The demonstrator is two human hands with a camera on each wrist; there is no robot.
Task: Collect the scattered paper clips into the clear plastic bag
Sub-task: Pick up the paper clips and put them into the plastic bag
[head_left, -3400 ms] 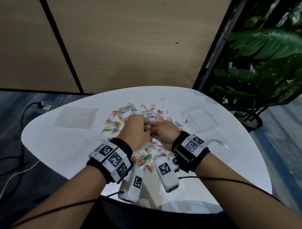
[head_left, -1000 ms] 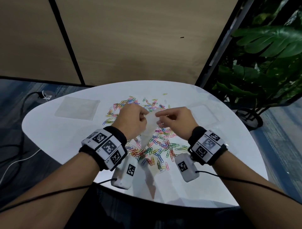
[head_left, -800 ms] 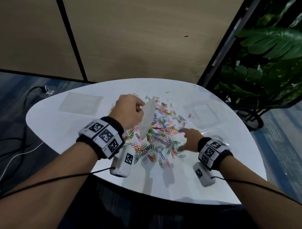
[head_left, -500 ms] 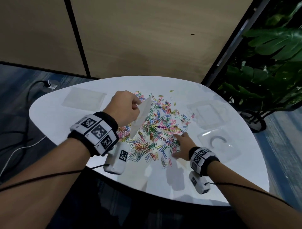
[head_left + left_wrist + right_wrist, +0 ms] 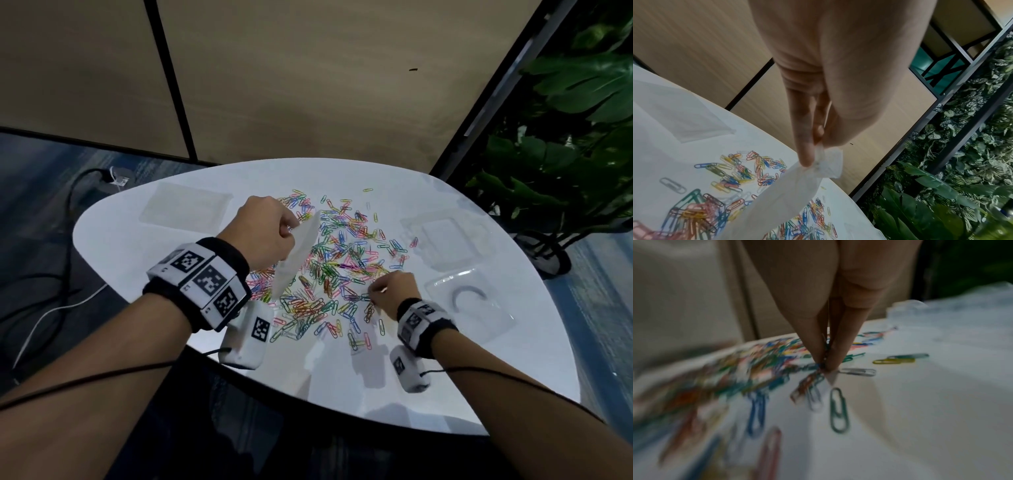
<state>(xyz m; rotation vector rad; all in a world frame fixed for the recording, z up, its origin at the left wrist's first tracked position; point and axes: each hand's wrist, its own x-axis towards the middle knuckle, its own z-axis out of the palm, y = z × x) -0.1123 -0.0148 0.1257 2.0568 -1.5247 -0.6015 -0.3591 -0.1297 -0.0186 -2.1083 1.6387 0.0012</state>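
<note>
Many coloured paper clips [image 5: 342,260] lie spread over the middle of the white table [image 5: 137,260]. My left hand [image 5: 291,228] is raised above the pile's left side. It pinches the top corner of the clear plastic bag [image 5: 296,255], which hangs slanting down toward the clips. The left wrist view shows thumb and fingertips [image 5: 805,155] squeezing the crumpled bag [image 5: 789,194] corner above the clips [image 5: 731,175]. My right hand [image 5: 373,291] is down at the pile's near right edge. In the blurred right wrist view its fingertips [image 5: 833,360] meet on paper clips [image 5: 809,382] on the table.
A flat clear bag [image 5: 186,207] lies at the back left and another [image 5: 442,236] at the back right. Clear plastic packaging [image 5: 469,301] sits just right of my right hand. A large plant [image 5: 565,137] stands beyond the table's right edge. Cables lie on the floor at left.
My right hand let go of the bag, dropped to the pile's near right edge and drew its fingers together on clips. My left hand keeps the bag raised.
</note>
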